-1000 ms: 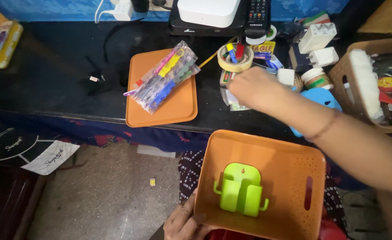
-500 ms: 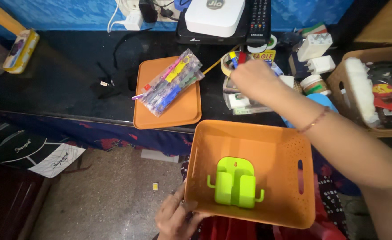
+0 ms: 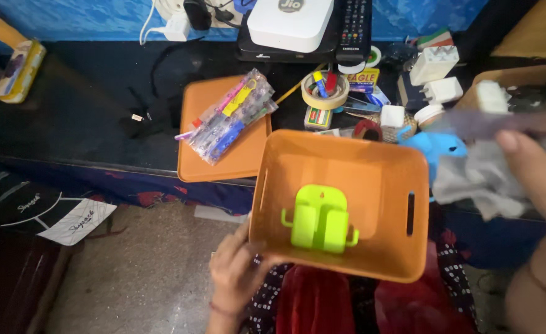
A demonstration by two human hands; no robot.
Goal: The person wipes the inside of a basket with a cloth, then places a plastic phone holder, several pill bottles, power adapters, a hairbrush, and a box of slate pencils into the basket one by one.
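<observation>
Head view: black counter, speckled floor.

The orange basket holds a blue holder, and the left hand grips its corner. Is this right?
Not quite. The head view shows the holder in the basket is lime green, not blue. The left hand does grip its corner.

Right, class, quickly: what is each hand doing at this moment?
Left hand: closed on the corner of the orange basket.
Right hand: blurred, holding a crumpled grey plastic wrapper.
</observation>
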